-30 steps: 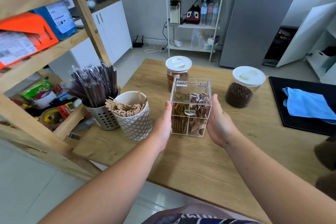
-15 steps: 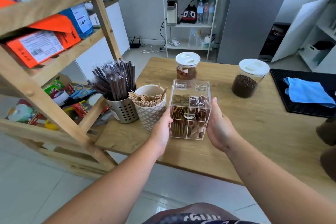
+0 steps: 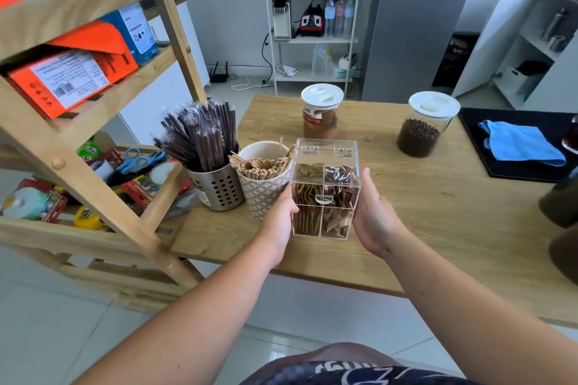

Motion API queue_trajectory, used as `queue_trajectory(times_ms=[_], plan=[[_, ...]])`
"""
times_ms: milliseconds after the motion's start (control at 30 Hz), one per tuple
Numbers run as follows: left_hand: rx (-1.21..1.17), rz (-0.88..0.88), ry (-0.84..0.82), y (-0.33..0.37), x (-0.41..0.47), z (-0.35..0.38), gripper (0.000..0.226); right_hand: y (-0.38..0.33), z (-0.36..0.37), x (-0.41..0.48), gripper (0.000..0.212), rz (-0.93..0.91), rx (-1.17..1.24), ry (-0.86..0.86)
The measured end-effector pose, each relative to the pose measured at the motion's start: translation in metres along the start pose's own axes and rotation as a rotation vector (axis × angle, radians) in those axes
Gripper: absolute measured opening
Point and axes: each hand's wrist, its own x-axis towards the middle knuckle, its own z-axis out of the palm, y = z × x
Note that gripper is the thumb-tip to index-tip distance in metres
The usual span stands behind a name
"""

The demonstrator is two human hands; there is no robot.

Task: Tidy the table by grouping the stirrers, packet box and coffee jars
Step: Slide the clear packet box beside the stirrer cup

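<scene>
A clear acrylic packet box (image 3: 325, 187) with four compartments of brown packets stands on the wooden table (image 3: 438, 216). My left hand (image 3: 281, 222) presses its left side and my right hand (image 3: 372, 219) its right side. Touching the box on the left is a patterned white cup of wooden stirrers (image 3: 261, 178). Left of that is a perforated metal holder of wrapped dark stirrers (image 3: 205, 147). Behind the box stands a white-lidded jar of ground coffee (image 3: 320, 116). A second white-lidded jar with coffee beans (image 3: 422, 125) stands further right.
A wooden shelf rack (image 3: 93, 122) with boxes, scissors and tape stands against the table's left end. A black mat (image 3: 516, 166) with a blue cloth (image 3: 519, 144) lies at the table's right. Dark objects (image 3: 563, 228) sit at the right edge.
Both hands have slid the packet box left, up against the cup of wooden stirrers. The view has shifted, showing more of the shelf rack.
</scene>
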Motion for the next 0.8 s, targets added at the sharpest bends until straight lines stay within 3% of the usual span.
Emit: queue_trajectory(times_ms=[233, 367, 467, 533, 667, 800], plan=[[-0.018, 0.038, -0.037, -0.007, 0.006, -0.004, 0.088, -0.001, 0.000, -0.001, 0.064, -0.019, -0.021, 0.023], [-0.054, 0.047, 0.006, -0.012, 0.001, -0.003, 0.082, -0.002, 0.004, -0.004, 0.059, -0.021, -0.042, 0.011], [0.032, 0.092, 0.080, -0.008, -0.010, 0.003, 0.063, -0.001, 0.004, -0.006, 0.059, -0.021, -0.058, 0.002], [0.139, 0.174, 0.194, -0.008, -0.022, 0.006, 0.051, -0.003, 0.003, -0.010, 0.061, -0.023, -0.078, 0.031], [0.236, 0.452, 0.417, -0.012, -0.046, 0.005, 0.026, -0.008, -0.007, -0.015, 0.086, -0.040, -0.052, 0.138], [0.264, 0.676, 0.236, 0.006, -0.055, 0.017, 0.020, -0.016, -0.019, -0.024, 0.079, -0.116, -0.011, 0.199]])
